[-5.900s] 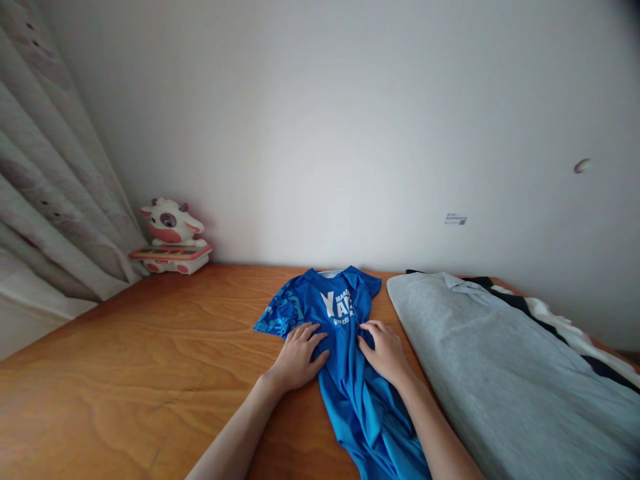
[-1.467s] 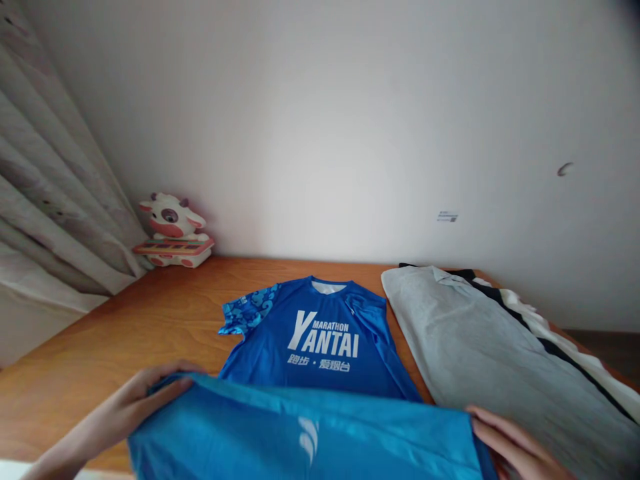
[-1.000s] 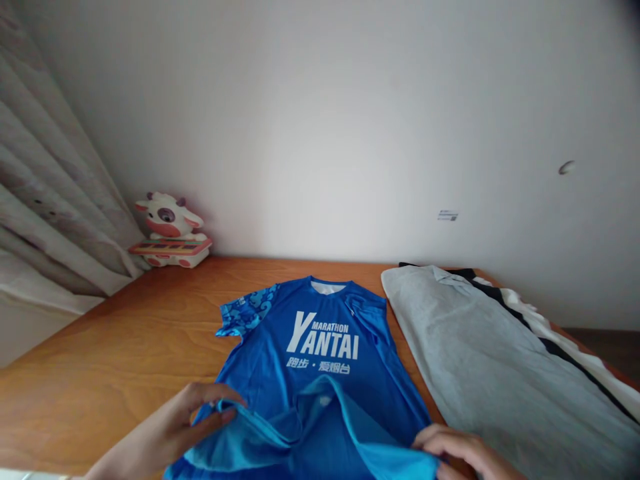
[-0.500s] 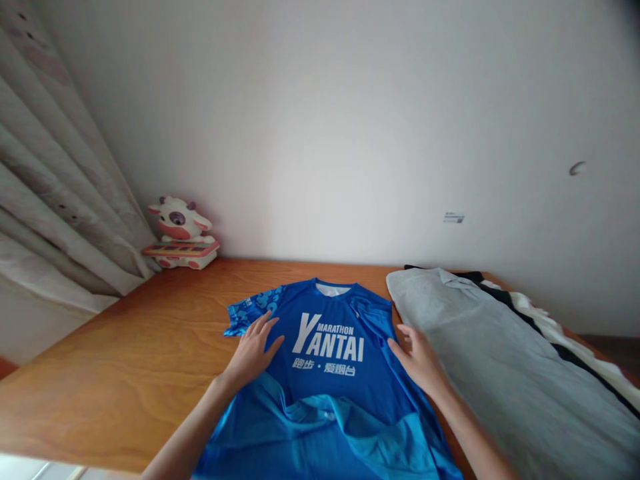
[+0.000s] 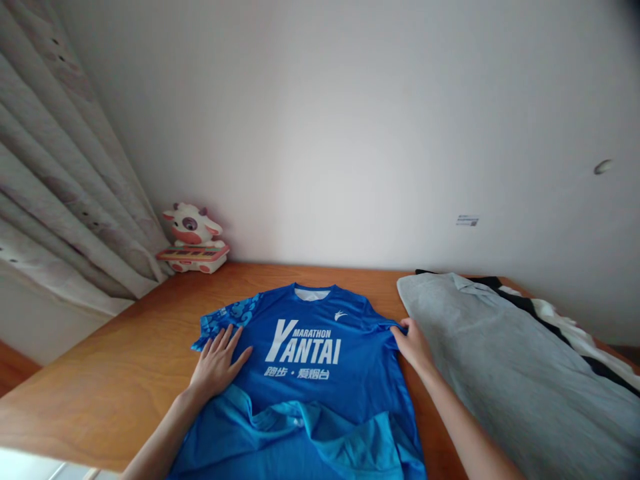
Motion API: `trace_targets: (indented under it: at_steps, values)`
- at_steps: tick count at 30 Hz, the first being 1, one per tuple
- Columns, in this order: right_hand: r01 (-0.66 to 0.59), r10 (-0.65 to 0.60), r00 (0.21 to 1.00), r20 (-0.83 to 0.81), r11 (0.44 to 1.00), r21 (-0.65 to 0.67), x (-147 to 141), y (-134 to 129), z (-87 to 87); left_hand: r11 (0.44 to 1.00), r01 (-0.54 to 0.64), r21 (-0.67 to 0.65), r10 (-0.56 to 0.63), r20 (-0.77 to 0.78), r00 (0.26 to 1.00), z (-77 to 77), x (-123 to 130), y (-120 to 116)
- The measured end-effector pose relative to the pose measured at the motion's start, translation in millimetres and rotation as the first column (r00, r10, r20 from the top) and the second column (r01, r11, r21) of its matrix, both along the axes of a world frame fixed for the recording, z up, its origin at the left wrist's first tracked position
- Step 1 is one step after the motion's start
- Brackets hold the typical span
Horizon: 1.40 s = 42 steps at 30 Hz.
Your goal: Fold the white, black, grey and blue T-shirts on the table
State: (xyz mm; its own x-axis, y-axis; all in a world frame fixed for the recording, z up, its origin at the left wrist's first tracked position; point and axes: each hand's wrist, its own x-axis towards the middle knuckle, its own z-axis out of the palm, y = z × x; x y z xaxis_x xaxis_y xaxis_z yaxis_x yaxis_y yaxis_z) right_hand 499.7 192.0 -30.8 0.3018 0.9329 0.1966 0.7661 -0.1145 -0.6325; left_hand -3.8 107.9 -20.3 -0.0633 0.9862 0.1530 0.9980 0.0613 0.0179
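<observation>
Blue T-shirt (image 5: pixel 303 327) lies in middle of wooden worktop (image 5: pixel 125 373), collar toward far wall (image 5: pixel 320 133), printed front facing up. Left hand (image 5: pixel 217 363) rests flat by left sleeve (image 5: pixel 230 317), fingers moderately spread, gripping nothing. Right hand (image 5: pixel 414 343) has fingers closed in pinch on edge of right sleeve (image 5: pixel 383 327), just beside grey cloth (image 5: pixel 495 360). Near part of shirt, lighter blue, is rumpled in waves. Step in hand, I judge: spreading shirt, straightening right sleeve. Next move seems to call for laying this sleeve flat, then smoothing near waves.
</observation>
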Motion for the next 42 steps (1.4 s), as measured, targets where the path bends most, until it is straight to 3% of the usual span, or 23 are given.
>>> trace_targets:
  at_steps: [5,9,12,14,17,20,23,25,27,30,32,37,42]
  values:
    - [0.12,-0.122,0.991,-0.048,0.992,-0.038,30,-13,-6.7,1.0,0.009,-0.012,-0.009,-0.012,1.0,2.4,1,-3]
    - [0.014,-0.007,0.985,0.17,0.999,-0.042,38,-25,-1.3,0.997,-0.036,0.074,0.034,0.036,0.999,12.3,31,7]
    - [-0.104,0.085,0.916,0.392,0.994,0.026,29,-25,9.4,0.979,0.175,0.106,-0.19,0.154,0.97,22.9,75,14]
    - [-0.146,0.111,0.892,0.438,0.988,0.046,18,-19,17.7,0.937,0.335,0.103,-0.35,0.218,0.911,28.8,111,17]
    - [-0.181,0.181,0.882,0.435,0.983,-0.043,4,-6,28.8,0.887,0.458,0.058,-0.458,0.239,0.856,31.0,160,17]
    - [-0.213,0.261,0.874,0.41,0.964,-0.159,-2,11,36.3,0.86,0.509,0.028,-0.499,0.247,0.83,24.5,186,16]
    - [-0.099,0.16,0.897,0.411,0.981,-0.164,2,24,41.3,0.861,0.508,0.032,-0.497,0.268,0.825,16.0,192,16]
    - [0.044,0.006,0.904,0.428,0.993,-0.108,4,26,43.6,0.859,0.511,0.032,-0.499,0.275,0.822,13.3,190,16]
    - [0.092,-0.072,0.893,0.445,0.995,-0.024,0,22,44.2,0.852,0.524,0.01,-0.506,0.275,0.817,14.0,189,15]
    - [-0.155,0.124,0.86,0.494,0.988,0.022,-17,11,39.9,0.836,0.546,-0.047,-0.514,0.28,0.811,19.8,191,16]
    - [-0.298,0.279,0.816,0.506,0.953,-0.044,-32,5,33.4,0.828,0.556,-0.071,-0.516,0.291,0.806,24.4,193,18]
    - [-0.193,0.293,0.842,0.452,0.947,-0.255,-48,11,14.2,0.901,0.434,-0.024,-0.409,0.29,0.865,28.5,196,37]
    - [-0.193,0.275,0.845,0.458,0.956,-0.22,-41,22,7.6,0.946,0.323,-0.041,-0.307,0.219,0.926,19.9,189,58]
